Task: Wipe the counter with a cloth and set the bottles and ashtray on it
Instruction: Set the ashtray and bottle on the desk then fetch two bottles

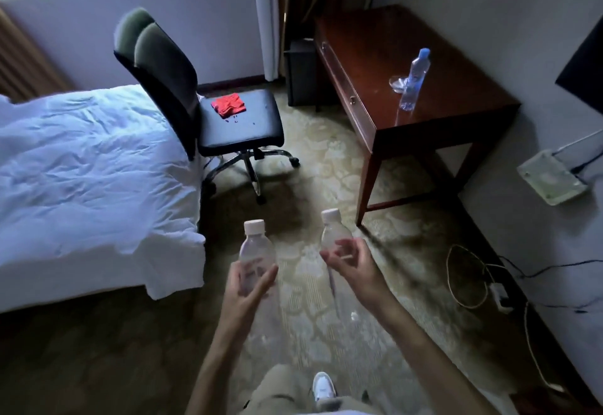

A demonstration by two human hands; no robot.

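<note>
Each hand gripping a bottle

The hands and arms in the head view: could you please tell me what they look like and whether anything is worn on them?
Both forearms are bare as far as the frame shows, with no sleeves in view. The left hand and the right hand wear no gloves, and I can make out no watch, bracelet or ring, though the picture is soft. Lower down, light trousers and a white shoe show.

Head cam, wide-angle – looks fwd and down, hands close, desk farther off
</note>
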